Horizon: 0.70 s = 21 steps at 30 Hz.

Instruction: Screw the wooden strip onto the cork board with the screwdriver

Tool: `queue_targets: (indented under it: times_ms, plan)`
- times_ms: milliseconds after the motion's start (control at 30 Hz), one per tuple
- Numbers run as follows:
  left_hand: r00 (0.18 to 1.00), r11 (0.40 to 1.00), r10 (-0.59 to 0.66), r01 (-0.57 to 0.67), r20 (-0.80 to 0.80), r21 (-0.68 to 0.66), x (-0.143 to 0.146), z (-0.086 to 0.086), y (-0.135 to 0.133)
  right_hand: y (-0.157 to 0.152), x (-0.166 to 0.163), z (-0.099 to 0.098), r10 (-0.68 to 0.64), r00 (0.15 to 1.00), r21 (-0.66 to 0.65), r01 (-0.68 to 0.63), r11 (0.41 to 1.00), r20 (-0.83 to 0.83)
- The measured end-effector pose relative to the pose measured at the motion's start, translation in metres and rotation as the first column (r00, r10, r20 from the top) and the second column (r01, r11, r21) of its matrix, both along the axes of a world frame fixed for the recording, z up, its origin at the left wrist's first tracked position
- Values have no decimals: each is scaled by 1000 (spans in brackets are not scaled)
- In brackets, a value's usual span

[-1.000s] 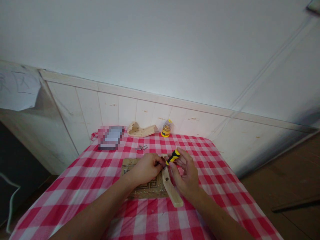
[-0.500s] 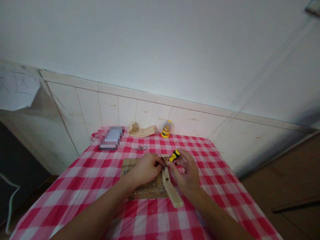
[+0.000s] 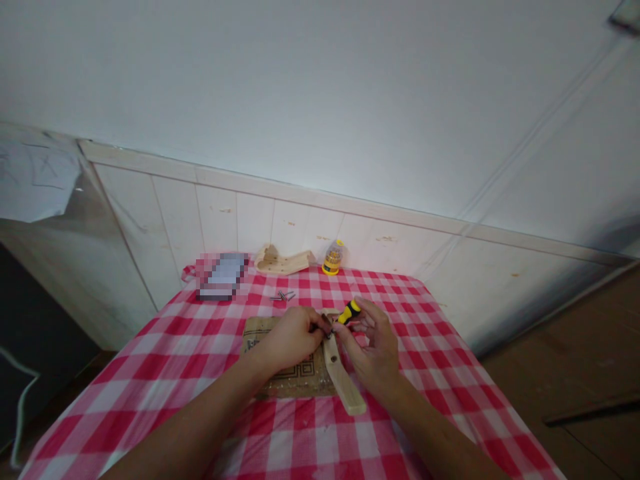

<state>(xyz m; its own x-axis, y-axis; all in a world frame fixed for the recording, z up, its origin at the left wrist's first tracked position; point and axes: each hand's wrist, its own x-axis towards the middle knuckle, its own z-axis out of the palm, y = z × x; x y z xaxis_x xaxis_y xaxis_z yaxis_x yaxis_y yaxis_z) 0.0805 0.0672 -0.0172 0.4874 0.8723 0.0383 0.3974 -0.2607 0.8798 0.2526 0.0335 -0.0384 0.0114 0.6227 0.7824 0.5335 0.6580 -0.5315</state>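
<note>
My right hand [image 3: 373, 347] is wrapped round a small yellow and black screwdriver [image 3: 349, 312], whose tip points down at the upper end of a pale wooden strip [image 3: 343, 381]. Beside that tip, my left hand [image 3: 293, 337] pinches closed on something too small to make out. The wooden strip lies slanted across a brown patterned board [image 3: 295, 377] on the red and white checked tablecloth [image 3: 430, 360].
A few loose screws [image 3: 283, 295] lie beyond my hands. At the table's back edge sit a curved wooden piece [image 3: 283, 261], a yellow-capped bit holder [image 3: 333, 257] and a blurred flat object [image 3: 220, 275]. White panelled wall behind; wooden floor to the right.
The screwdriver has tilted a little and my right fingers have shifted slightly round it. My left hand and the wooden strip stay in place.
</note>
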Motion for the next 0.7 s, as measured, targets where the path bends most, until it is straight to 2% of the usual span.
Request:
queue_targets:
  times_ms: [233, 433, 700]
  plan:
    - [999, 1000, -27, 27, 24, 16, 0, -4, 1, -5, -2, 1, 143, 988, -54, -146, 988, -49]
    - [1000, 993, -23, 23, -1, 113, 0, -2, 2, -3, -2, 0, 96, 994, -13, -97, 995, -44]
    - [1000, 997, -3, 5, -23, 75, 1, -1, 0, 0, -3, 0, 71, 996, 10, -70, 997, -48]
